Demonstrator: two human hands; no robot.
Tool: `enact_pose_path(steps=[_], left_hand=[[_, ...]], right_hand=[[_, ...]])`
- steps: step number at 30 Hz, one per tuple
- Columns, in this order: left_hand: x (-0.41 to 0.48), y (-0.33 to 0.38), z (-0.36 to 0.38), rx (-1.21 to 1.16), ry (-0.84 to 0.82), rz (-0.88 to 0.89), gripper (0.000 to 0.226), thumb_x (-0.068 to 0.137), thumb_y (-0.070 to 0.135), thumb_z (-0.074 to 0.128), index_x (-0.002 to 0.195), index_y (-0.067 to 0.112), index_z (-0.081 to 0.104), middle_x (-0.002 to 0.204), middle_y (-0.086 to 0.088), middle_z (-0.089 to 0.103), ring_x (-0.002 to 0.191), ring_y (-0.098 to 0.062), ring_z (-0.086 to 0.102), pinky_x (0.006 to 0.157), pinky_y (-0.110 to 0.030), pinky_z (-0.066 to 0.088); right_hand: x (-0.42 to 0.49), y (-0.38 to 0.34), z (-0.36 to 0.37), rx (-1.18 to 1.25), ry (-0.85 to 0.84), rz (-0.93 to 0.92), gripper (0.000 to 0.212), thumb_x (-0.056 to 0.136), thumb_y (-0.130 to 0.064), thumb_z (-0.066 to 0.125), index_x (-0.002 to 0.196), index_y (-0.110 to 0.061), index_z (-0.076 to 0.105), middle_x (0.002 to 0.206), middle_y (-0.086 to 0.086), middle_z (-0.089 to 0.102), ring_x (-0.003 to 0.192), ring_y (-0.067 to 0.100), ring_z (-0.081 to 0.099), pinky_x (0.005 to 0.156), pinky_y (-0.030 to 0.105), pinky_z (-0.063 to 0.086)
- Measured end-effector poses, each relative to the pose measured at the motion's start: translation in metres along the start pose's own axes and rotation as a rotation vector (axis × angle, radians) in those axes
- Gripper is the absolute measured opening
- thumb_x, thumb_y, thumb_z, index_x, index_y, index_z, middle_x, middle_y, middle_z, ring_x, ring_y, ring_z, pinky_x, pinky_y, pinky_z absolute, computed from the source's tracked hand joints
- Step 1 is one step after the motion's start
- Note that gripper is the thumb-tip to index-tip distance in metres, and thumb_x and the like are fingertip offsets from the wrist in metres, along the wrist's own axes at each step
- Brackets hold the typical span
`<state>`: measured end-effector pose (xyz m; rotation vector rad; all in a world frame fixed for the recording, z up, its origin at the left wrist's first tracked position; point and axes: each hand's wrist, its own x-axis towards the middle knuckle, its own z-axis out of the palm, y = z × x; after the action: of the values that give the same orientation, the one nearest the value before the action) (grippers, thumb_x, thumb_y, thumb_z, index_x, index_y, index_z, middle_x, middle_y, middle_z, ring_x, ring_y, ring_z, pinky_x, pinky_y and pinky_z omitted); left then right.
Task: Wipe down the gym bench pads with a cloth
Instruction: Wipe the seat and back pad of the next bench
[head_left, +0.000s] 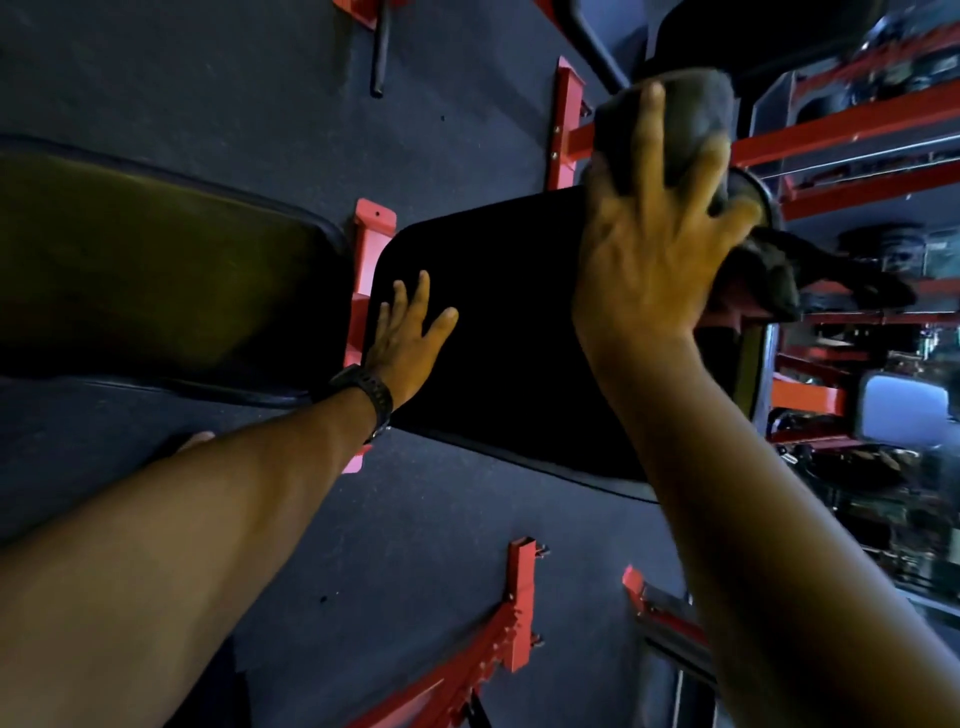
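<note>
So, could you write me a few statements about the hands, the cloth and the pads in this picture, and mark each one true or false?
1. The right hand presses a dark cloth on one end of the black pad. True.
2. The left hand holds a spray bottle. False: it lies flat on the pad with straight fingers and holds nothing.
3. A dark watch is on the left wrist. True.
4. The metal frame is blue. False: it is red.
5. A second pad lies beside the one under the hands. True.
</note>
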<state>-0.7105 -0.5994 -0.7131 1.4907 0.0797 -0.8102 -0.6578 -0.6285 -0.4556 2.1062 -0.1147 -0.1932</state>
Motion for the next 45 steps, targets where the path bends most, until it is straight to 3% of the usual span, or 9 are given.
enact_pose_path(steps=[7,11,16,22,29,32,37,41,45], left_hand=[[0.003,0.002,0.0,0.052,0.005,-0.022,0.069,0.098,0.061,0.034,0.155,0.042,-0.001,0.166,-0.004,-0.008,0.152,-0.032,-0.006,0.123,-0.047,-0.002],[0.001,-0.001,0.002,0.023,-0.009,-0.015,0.067,0.099,0.06,0.034,0.154,0.045,-0.002,0.165,0.0,-0.01,0.152,-0.031,-0.007,0.122,-0.048,-0.001],[0.002,-0.005,-0.003,0.027,-0.024,-0.002,0.066,0.1,0.058,0.034,0.154,0.045,-0.002,0.166,-0.001,-0.009,0.152,-0.032,-0.005,0.121,-0.048,-0.001],[-0.002,0.003,-0.004,0.081,-0.012,-0.019,0.068,0.099,0.059,0.033,0.155,0.042,-0.002,0.166,-0.002,-0.009,0.152,-0.032,-0.003,0.122,-0.047,0.001],[-0.003,-0.005,0.001,0.057,-0.006,0.016,0.067,0.1,0.06,0.032,0.154,0.044,-0.004,0.165,0.001,-0.011,0.152,-0.029,-0.007,0.121,-0.048,0.0],[-0.002,-0.006,0.0,0.057,-0.01,0.007,0.067,0.099,0.06,0.031,0.154,0.044,-0.004,0.165,0.001,-0.011,0.152,-0.028,-0.007,0.12,-0.048,0.0],[-0.001,-0.004,-0.004,0.107,-0.023,-0.002,0.068,0.099,0.06,0.032,0.154,0.043,-0.003,0.166,-0.001,-0.009,0.152,-0.029,-0.004,0.122,-0.045,0.0],[-0.002,-0.008,-0.003,0.063,-0.024,0.03,0.065,0.101,0.058,0.032,0.153,0.045,-0.004,0.165,0.002,-0.01,0.152,-0.027,-0.006,0.121,-0.049,0.001],[-0.003,-0.011,-0.003,0.067,0.003,0.064,0.067,0.098,0.061,0.03,0.154,0.044,-0.003,0.166,0.002,-0.008,0.152,-0.027,-0.004,0.12,-0.053,0.003]], right_hand=[[-0.101,-0.041,0.028,0.019,-0.094,-0.34,0.075,0.085,-0.024,0.058,0.155,-0.023,0.03,0.167,0.012,-0.002,0.141,0.05,0.013,0.098,0.056,0.043],[-0.107,0.009,0.022,0.138,0.112,-0.127,0.064,0.081,-0.018,0.059,0.144,-0.027,0.05,0.163,0.006,0.023,0.131,0.041,0.024,0.09,0.051,0.028],[-0.031,0.0,0.012,0.098,0.073,0.013,0.067,0.084,-0.028,0.071,0.146,-0.029,0.044,0.165,0.007,0.013,0.141,0.05,0.023,0.105,0.067,0.029],[-0.116,-0.045,0.034,0.084,-0.024,-0.232,0.074,0.079,-0.021,0.059,0.15,-0.024,0.041,0.165,0.009,0.013,0.132,0.047,0.023,0.087,0.054,0.047],[-0.051,-0.001,0.014,0.186,0.055,-0.001,0.061,0.089,-0.025,0.053,0.148,-0.029,0.041,0.166,0.008,0.012,0.139,0.05,0.022,0.109,0.069,0.018],[-0.039,-0.035,0.017,0.113,0.015,0.051,0.065,0.089,-0.023,0.059,0.15,-0.027,0.038,0.166,0.008,0.007,0.137,0.051,0.019,0.101,0.068,0.035],[-0.122,-0.044,0.035,0.112,-0.099,-0.252,0.079,0.075,-0.021,0.066,0.151,-0.026,0.041,0.166,0.008,0.009,0.133,0.046,0.02,0.09,0.058,0.045],[-0.109,0.007,0.017,0.285,0.069,-0.037,0.061,0.083,-0.019,0.049,0.143,-0.028,0.051,0.163,0.006,0.02,0.127,0.041,0.024,0.088,0.061,0.039],[-0.031,-0.005,0.012,0.198,0.065,0.076,0.079,0.081,-0.024,0.073,0.15,-0.031,0.036,0.166,0.005,0.005,0.139,0.046,0.01,0.099,0.065,0.032]])
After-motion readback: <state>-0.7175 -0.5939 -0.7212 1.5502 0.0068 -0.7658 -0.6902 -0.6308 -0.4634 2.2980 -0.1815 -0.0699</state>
